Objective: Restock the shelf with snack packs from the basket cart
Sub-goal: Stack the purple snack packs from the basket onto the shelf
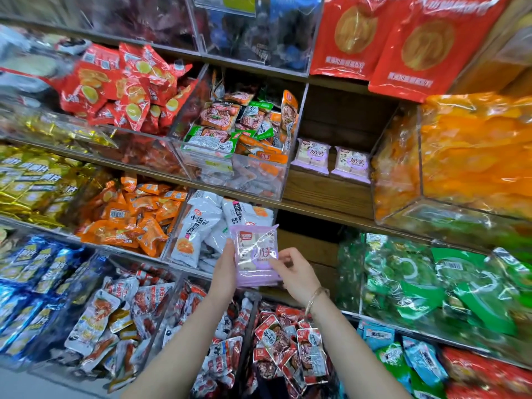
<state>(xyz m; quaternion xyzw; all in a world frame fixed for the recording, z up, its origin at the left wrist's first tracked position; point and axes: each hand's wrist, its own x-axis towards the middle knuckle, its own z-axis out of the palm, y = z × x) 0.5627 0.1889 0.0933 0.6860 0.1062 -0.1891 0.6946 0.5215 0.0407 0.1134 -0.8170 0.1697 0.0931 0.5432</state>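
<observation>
A stack of purple snack packs (pixel 255 254) is held upright in front of the shelf, below the middle level. My left hand (pixel 224 270) grips its left edge, fingers behind the stack. My right hand (pixel 296 273) pinches its lower right corner, with a bracelet on that wrist. Two matching purple packs (pixel 311 156) (pixel 351 164) lie side by side on the bare wooden shelf board (pixel 325 194) above, in a gap between a clear bin and orange bags. The basket cart is out of sight.
A clear bin (pixel 236 168) of mixed green and orange packs stands left of the gap. Big orange bags (pixel 472 156) fill a bin on its right. White packs (pixel 198 226), green bags (pixel 417 280) and red packs (pixel 288 347) crowd the lower levels.
</observation>
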